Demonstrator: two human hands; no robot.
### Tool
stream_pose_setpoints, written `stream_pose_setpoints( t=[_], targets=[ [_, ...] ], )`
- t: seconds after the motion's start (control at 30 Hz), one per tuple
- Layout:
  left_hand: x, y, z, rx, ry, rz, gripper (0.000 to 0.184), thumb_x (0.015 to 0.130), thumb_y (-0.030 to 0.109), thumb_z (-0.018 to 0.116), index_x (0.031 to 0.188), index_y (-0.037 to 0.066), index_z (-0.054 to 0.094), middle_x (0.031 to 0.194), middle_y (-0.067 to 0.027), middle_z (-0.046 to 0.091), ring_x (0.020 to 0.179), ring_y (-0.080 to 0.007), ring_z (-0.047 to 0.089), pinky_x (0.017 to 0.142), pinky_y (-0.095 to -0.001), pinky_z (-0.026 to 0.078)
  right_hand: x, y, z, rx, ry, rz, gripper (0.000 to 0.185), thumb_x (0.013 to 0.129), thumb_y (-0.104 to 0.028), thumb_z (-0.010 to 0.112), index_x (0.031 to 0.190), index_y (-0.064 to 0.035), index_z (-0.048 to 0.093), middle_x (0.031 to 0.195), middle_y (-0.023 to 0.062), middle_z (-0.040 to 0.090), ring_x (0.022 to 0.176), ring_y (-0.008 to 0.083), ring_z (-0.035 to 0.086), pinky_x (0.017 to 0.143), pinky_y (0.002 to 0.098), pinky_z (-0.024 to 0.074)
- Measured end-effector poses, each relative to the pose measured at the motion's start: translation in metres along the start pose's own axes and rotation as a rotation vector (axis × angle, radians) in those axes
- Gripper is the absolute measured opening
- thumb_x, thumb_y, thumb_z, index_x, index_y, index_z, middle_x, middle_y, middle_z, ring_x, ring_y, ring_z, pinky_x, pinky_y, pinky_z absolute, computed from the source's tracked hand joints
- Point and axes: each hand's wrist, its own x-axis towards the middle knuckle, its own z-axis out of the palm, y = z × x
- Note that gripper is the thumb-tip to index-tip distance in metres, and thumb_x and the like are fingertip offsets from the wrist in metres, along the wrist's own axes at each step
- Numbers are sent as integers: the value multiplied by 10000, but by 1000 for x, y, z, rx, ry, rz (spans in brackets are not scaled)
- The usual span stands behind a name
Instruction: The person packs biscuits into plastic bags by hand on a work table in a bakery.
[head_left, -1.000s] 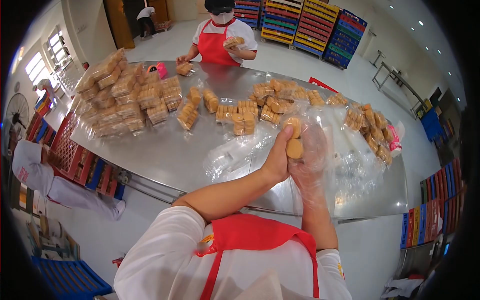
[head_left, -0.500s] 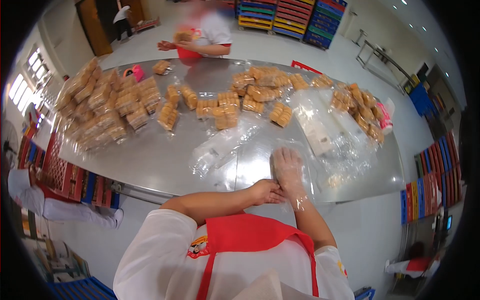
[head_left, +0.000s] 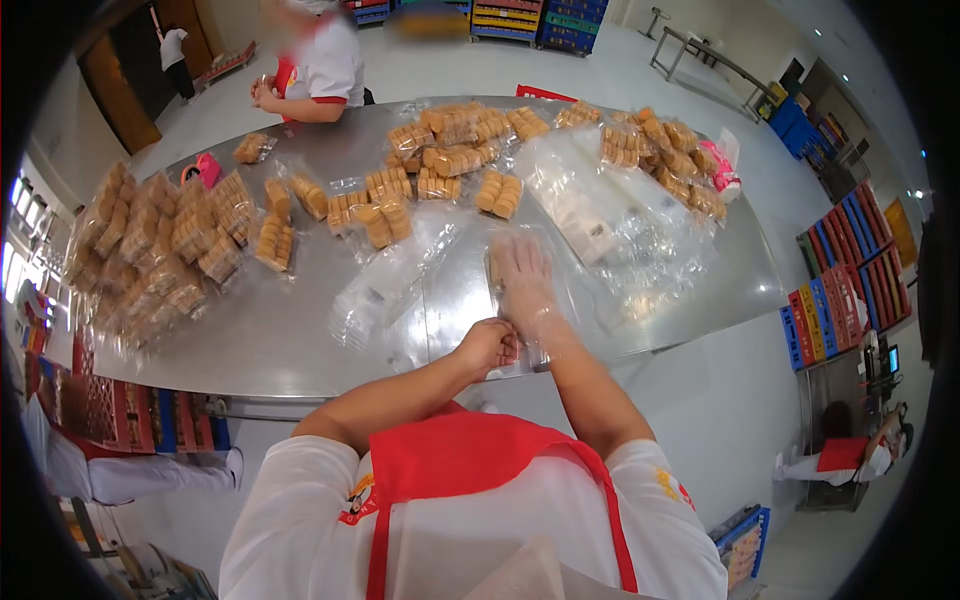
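Observation:
My right hand lies palm down on the steel table, its fingers stretched forward. Clear plastic covers it; whether this is a glove or a bag I cannot tell. Beside its wrist, my left hand is closed, its fingertips pinching the edge of clear plastic. Flat clear bags lie left of my right hand, and a stack of clear bags lies ahead to the right. Bagged round biscuits or buns sit just beyond my fingers.
A large heap of filled packs covers the table's left end; more packs line the far side. A pink-and-white item lies at right. A co-worker stands across the table. Stacked crates stand right.
My view has turned right, so the table contents appear further left. My right hand lies flatter, fingers extended; my left stays at its wrist. The co-worker's hands no longer show a pack clearly.

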Motion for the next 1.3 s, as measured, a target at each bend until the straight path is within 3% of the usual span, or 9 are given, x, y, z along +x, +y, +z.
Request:
stream_pose_setpoints(
  t=[0.13,0.23,0.3,0.4,0.57,0.77,1.03,1.2,1.3],
  targets=[
    [1,13,-10,205,-87,-95,232,962,174,463,876,25,619,730,-114,635,604,-217,637,540,-332,520,-69,-8,-73,457,-172,146,516,867,-23,558,1369,19,447,1322,313,502,1261,480,447,1069,482,380],
    [-24,56,-5,752,28,-18,261,936,224,540,849,5,653,682,-113,655,588,-180,636,532,-346,512,-152,-5,-117,492,-71,189,375,757,111,552,1104,-4,633,1016,196,635,942,404,598,829,464,491],
    [-15,73,-15,1248,387,739,194,895,176,563,884,4,655,703,-150,665,657,-359,655,616,-432,524,-219,9,-100,484,125,319,337,726,105,545,1030,1,643,868,189,620,791,382,596,737,452,506],
    [11,144,-11,1550,523,1096,182,840,145,573,972,28,621,1020,-181,625,1026,-384,580,859,-446,478,-286,19,-95,549,142,759,227,794,86,545,969,8,666,891,158,651,831,296,638,749,378,521],
    [103,192,-43,2073,731,1235,240,852,155,545,1043,39,633,1224,-153,537,1207,-370,471,1033,-521,370,-290,24,-108,713,271,1130,184,874,67,492,973,51,647,944,112,641,843,201,611,763,310,509],
    [113,198,-42,2238,646,984,251,905,151,489,1082,60,643,1158,-124,607,1233,-343,476,1100,-541,279,-277,9,-134,873,355,1394,201,888,54,459,993,79,628,931,87,608,807,153,560,752,280,485],
    [114,209,-40,2065,580,1130,192,836,132,558,999,51,619,1069,-115,605,1138,-305,519,1043,-569,291,-258,18,-129,925,315,1301,204,888,48,456,995,83,627,902,84,611,808,148,567,728,281,480],
    [72,237,18,2220,470,1387,160,843,126,548,957,26,597,956,-150,641,1021,-319,604,946,-563,394,-207,52,-161,316,260,838,224,852,28,547,1060,57,624,974,194,622,902,326,598,822,402,489],
    [-5,248,78,2283,146,852,145,846,98,532,946,13,593,874,-168,665,882,-344,660,838,-500,480,-122,47,-204,125,126,529,450,784,-61,651,1219,22,573,1165,246,572,1118,452,507,986,528,403]
  ],
)
